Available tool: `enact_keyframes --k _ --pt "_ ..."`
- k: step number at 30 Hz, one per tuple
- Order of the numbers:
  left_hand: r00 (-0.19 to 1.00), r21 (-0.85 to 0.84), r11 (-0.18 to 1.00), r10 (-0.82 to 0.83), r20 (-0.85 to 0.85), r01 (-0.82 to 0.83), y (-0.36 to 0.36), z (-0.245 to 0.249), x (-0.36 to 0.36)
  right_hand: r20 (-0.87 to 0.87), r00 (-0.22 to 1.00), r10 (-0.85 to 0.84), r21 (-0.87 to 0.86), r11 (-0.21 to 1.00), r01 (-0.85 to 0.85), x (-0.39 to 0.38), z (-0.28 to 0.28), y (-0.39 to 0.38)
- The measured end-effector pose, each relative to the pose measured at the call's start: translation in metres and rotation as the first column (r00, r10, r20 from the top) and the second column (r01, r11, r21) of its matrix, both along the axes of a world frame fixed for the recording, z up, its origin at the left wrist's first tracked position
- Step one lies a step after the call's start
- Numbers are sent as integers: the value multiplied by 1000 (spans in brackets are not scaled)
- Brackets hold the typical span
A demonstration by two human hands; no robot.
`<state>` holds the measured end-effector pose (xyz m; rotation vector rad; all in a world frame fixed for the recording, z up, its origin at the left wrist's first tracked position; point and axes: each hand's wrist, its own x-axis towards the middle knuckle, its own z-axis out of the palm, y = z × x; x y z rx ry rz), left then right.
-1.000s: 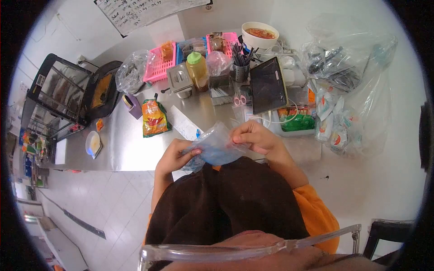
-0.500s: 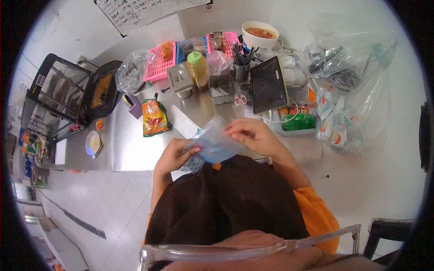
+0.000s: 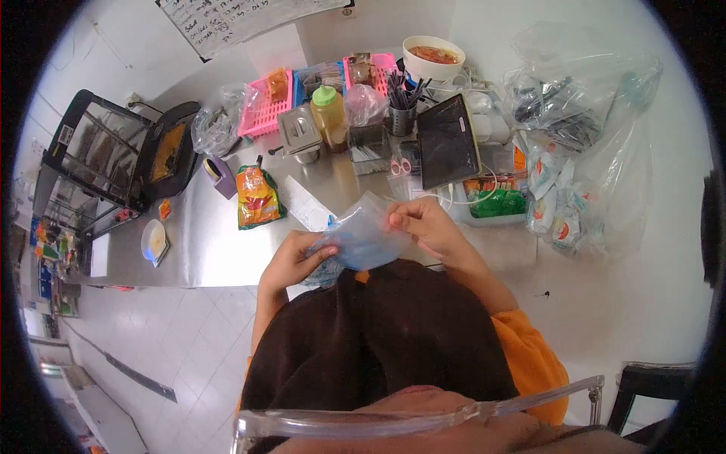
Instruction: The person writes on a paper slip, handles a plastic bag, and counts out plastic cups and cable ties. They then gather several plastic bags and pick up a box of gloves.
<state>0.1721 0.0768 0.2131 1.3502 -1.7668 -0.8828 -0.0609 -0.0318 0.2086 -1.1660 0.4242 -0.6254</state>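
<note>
**A thin bag held only by its edges**

My left hand [image 3: 291, 261] is closed on the lower left corner of the clear bluish plastic bag [image 3: 363, 238], with the fingers curled under it and the thumb on top. My right hand [image 3: 423, 227] pinches the bag's upper right edge between thumb and fingertips, the other fingers folded in. The bag is stretched between both hands, close to my chest and above the near edge of the steel counter [image 3: 212, 242], not resting on it.

The film looks slippery and flimsy to me. A loose pinch could let an edge slide out, and a hard pull could tear it. I cannot tell whether anything is inside. If dropped, it may miss the counter and reach the floor.
</note>
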Motion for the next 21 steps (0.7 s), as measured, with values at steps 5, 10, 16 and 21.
enact_keyframes --k 5,10,16,21 --pt "1000 44 999 10 -5 -10 3 -1 1 -11 1000 4 86 996 -3 0 9 6" --pt "1000 48 999 19 4 -19 5 -1 -1 23 999 -26 -283 959 31 -1 11 8" --pt "978 1 993 119 -171 -120 1 -21 -9 157 963 -221 -210 945 251 0 -23 5" --pt "855 155 985 142 -499 -73 -16 -33 -44 -39 981 -192 -137 973 185 -4 -49 17"
